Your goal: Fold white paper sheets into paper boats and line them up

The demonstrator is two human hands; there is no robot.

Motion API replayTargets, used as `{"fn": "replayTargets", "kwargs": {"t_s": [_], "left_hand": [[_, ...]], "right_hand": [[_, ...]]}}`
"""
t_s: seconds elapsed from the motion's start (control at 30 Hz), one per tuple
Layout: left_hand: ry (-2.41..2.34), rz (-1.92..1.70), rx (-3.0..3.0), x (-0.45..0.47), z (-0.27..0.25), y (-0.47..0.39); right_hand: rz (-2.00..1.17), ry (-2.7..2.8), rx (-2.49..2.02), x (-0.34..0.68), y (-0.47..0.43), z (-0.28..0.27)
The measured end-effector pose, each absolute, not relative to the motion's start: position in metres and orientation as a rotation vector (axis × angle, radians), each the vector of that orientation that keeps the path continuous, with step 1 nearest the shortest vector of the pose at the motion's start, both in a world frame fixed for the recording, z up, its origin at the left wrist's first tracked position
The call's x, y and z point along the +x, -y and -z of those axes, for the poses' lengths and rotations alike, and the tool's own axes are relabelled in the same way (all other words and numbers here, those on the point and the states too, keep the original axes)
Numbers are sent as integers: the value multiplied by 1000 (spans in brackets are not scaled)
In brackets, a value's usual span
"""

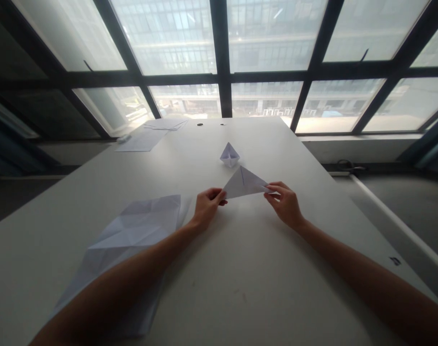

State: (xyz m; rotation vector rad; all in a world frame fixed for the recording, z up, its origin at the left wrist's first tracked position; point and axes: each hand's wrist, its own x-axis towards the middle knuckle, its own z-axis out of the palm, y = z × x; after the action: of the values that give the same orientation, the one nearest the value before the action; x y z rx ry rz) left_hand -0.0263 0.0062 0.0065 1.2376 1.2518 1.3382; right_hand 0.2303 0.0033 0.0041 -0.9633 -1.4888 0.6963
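Plainly, in the head view, the left forearm (132, 274) reaches in from eight o'clock and the right forearm (348, 262) from four, wrists well apart. The left hand (207, 205) has its grip clamped on the left corner of a folded paper triangle (247, 185), between thumb and curled fingers. The right hand (285, 203) has its grip pinched on the opposite corner. So the triangle is held between them near the middle of the view, peak at twelve o'clock; whether its lower edge touches the white surface (265, 288), I cannot tell. It looks white and flat, with a dark blue line (242, 176) running down from the peak. Just beyond it, at eleven o'clock, stands a small white paper boat (230, 156). Creased paper (139, 221) lies at eight o'clock, partly hidden by the left forearm.
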Motion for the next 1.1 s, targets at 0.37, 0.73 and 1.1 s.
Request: {"fn": "replayTargets", "kwargs": {"t_s": [0.37, 0.73, 1.1], "left_hand": [[-1251, -1315, 1300, -26, -6, -5], [-1241, -1269, 1401, -23, -10, -2], [-1266, -1325, 1461, -28, -2, -6]], "right_hand": [[-710, 1446, -1027, 234, -5, -4], [-841, 1087, -994, 230, -11, 2], [-743, 1281, -1054, 232, -14, 8]]}}
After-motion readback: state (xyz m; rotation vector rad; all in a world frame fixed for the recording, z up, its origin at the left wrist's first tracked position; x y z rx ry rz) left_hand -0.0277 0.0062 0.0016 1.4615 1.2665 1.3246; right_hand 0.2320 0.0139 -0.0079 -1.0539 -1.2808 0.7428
